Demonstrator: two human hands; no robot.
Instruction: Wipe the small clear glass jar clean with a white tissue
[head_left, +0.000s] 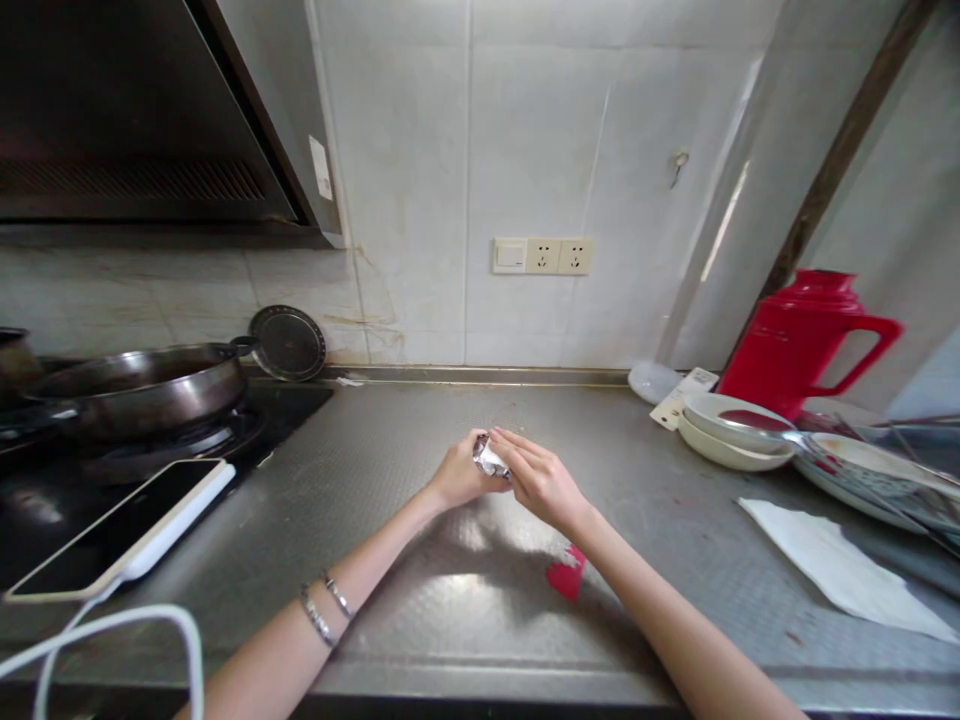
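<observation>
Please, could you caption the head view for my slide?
Left hand holds a silvery item, right hand touching it, over a metal counter.

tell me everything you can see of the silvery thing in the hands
The silvery thing looks small, shiny and crinkled like foil, with a whitish patch. The left hand curls around it and the right hand lays its fingers against it, hiding much. It is above the grey counter; its full shape is hidden.

A dark range hood (150, 120) fills the upper left, while pale wall tiles (405, 150) bear 2 sockets (559, 257) right of center.
</observation>
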